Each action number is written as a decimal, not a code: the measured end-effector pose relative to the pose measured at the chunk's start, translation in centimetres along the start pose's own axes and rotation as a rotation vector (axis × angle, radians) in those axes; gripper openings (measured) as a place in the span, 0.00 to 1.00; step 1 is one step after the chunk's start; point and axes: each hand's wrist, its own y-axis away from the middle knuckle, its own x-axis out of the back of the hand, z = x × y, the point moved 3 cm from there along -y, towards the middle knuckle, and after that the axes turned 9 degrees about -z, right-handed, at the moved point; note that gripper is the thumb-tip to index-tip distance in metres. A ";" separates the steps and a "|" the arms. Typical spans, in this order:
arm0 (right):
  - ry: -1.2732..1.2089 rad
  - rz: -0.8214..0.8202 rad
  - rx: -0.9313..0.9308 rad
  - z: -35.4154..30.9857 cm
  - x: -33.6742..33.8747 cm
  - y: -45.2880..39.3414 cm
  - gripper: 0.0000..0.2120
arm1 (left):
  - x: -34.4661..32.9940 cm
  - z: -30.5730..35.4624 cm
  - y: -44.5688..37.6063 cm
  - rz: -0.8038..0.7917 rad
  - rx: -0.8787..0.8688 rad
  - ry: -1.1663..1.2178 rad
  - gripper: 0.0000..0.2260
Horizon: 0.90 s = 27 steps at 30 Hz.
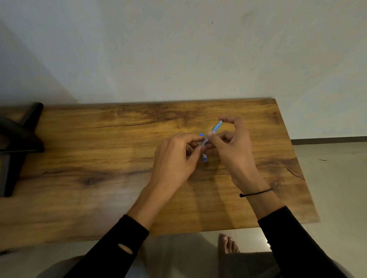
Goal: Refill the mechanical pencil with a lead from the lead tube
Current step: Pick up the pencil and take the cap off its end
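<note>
Holding item one, a translucent blue plastic mechanical pencil (214, 130), above the brown wood-grain table (94, 142): right hand (233, 149) pinching its far end and barrel, left hand (175, 158) fingers closed narrowly at its near end. Small blue-and-white piece (205, 157) below; identity unclear.

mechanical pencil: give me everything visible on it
The mechanical pencil is a slim, translucent light-blue barrel that looks like plastic, held tilted above the wooden table, its upper end pointing up and to the right. The right hand pinches the upper end and mid-barrel; the left hand grips the lower end. Its tip and cap are hidden or blurred.
</note>
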 end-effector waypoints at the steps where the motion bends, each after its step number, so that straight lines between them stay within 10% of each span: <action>1: -0.056 0.009 -0.010 -0.3 0.0 0.1 0.16 | 0.2 0.0 -0.1 -0.001 0.011 -0.011 0.12; 11: -0.102 -0.012 -0.022 -2.8 3.1 -1.1 0.03 | 1.1 -0.7 -0.8 -0.013 0.050 -0.079 0.07; 27: 0.946 -0.001 0.175 0.0 4.8 -3.3 0.06 | 1.8 -1.6 -1.2 -0.014 0.105 -0.141 0.05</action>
